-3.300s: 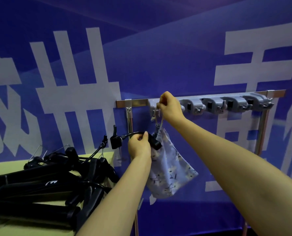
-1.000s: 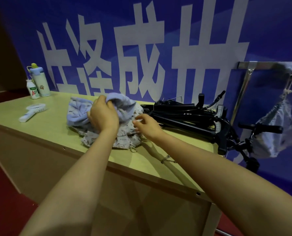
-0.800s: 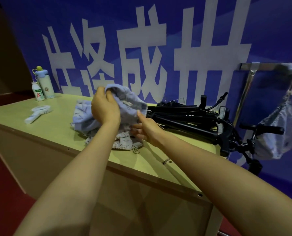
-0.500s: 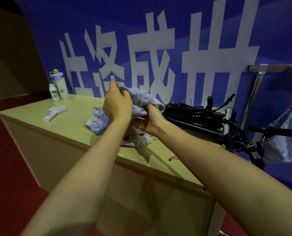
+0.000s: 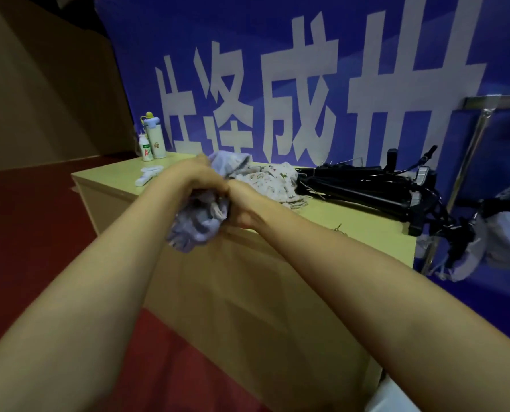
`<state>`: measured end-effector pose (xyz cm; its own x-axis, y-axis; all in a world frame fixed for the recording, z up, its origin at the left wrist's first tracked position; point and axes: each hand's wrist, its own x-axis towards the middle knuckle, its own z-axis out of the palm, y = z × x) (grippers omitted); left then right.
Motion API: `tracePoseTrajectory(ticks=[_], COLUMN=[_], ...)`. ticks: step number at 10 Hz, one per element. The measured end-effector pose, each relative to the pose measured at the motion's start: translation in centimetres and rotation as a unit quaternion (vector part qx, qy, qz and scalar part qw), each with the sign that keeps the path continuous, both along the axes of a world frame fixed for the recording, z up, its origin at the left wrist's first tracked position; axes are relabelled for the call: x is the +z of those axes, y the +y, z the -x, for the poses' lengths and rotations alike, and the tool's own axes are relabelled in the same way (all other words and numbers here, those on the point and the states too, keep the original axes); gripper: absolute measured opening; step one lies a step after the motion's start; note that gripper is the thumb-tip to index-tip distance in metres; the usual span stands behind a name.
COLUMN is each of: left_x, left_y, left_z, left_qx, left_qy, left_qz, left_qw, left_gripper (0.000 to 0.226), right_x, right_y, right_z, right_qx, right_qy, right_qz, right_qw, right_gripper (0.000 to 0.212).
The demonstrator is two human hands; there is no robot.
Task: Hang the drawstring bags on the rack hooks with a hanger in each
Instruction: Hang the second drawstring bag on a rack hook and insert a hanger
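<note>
lavender cloth of a drawstring bag point(image 5: 198, 226) is gripped by the left hand point(image 5: 188, 176), curled over its upper part, and by the right hand point(image 5: 243, 208), closed on it from the other side. the two hands are touching, though the fingers are blurred and their exact placing cannot be told. the bag is held up in front of the near edge of the pale wooden worktop point(image 5: 351, 217), its lower end hanging crumpled below the wrists. behind the hands, a heap of patterned bags point(image 5: 273, 181) is seen lying on the worktop, and just to its right a pile of black hangers point(image 5: 363, 185) is stacked. at the far right a hung bag point(image 5: 509, 236) is seen below the metal rack point(image 5: 497, 101), with a black hanger point(image 5: 503, 205) sticking out of it. two bottles point(image 5: 155, 138) and a white brush point(image 5: 148, 176) are set at the worktop's far left end, before a blue banner point(image 5: 307, 31) printed with large white characters.
</note>
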<state>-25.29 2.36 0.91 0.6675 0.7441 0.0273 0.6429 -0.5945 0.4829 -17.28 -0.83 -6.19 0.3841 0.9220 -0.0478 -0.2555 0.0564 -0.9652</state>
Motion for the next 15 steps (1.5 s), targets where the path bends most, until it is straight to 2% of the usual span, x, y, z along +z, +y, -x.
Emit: tracePoseTrajectory(ticks=[1,2,3,4,5,6,7,8,9,10,11,12,13,14,15], left_x=[-2.6,-6.0,-9.5,-10.8,-11.5,-11.4,-11.4,-11.3,-11.0,-11.0,-11.0,-10.7,-10.5,-10.3,-10.5], left_y=[1.0,1.3,1.7,1.0,1.5,1.5,1.4,0.8,0.0,-0.5,-1.0,-1.5,-1.9,-2.1,-2.1], left_z=[1.3,0.4,-1.3,-2.9,-4.2,-5.3,-6.2,-7.0,-7.6,-8.0,-8.2,-8.3,-8.3,-8.7,-9.4], left_qx=[0.036,0.041,0.016,-0.035,-0.112,-0.179,-0.205,-0.202,-0.214,-0.234,-0.237,-0.236,-0.238,-0.243,-0.239], left_qy=[0.05,0.054,0.045,0.035,0.049,0.075,0.078,0.053,0.059,0.066,0.064,0.051,0.026,0.009,-0.006], left_qz=[-0.068,-0.073,-0.074,-0.074,-0.06,-0.036,-0.034,-0.049,-0.044,-0.036,-0.03,-0.036,-0.027,-0.017,-0.006], left_qw=[0.996,0.995,0.996,0.996,0.991,0.98,0.975,0.977,0.974,0.969,0.969,0.97,0.971,0.97,0.971], left_gripper=[0.042,0.034,0.036,0.046,0.026,0.029,0.046,0.04,0.048,0.057,0.059,0.058,0.06,0.063,0.061], right_x=[-2.2,-5.0,-6.5,-6.8,-6.7,-6.7,-6.7,-6.4,-5.9,-5.4,-5.2,-5.5,-6.0,-6.3,-6.5], right_y=[-0.4,-1.6,-3.4,-4.6,-5.6,-6.7,-7.4,-8.5,-10.3,-12.1,-13.3,-13.7,-13.8,-13.7,-13.7], right_z=[1.1,0.0,-1.5,-3.5,-5.2,-6.1,-7.0,-8.3,-9.8,-11.4,-12.6,-12.9,-13.0,-13.4,-13.7], right_qx=[-0.009,0.055,0.05,-0.041,-0.126,-0.194,-0.264,-0.259,-0.246,-0.246,-0.189,-0.154,-0.142,-0.145,-0.147], right_qy=[-0.118,-0.22,-0.27,-0.369,-0.44,-0.5,-0.531,-0.503,-0.45,-0.499,-0.596,-0.68,-0.73,-0.743,-0.745], right_qz=[0.11,0.243,0.306,0.317,0.3,0.286,0.259,0.234,0.21,0.213,0.275,0.308,0.307,0.291,0.275], right_qw=[0.987,0.943,0.912,0.873,0.837,0.794,0.762,0.791,0.833,0.803,0.73,0.648,0.594,0.585,0.59], right_gripper=[0.024,0.018,0.022,0.021,0.021,0.032,0.017,0.013,0.021,0.017,0.028,0.021,0.02,0.018,0.02])
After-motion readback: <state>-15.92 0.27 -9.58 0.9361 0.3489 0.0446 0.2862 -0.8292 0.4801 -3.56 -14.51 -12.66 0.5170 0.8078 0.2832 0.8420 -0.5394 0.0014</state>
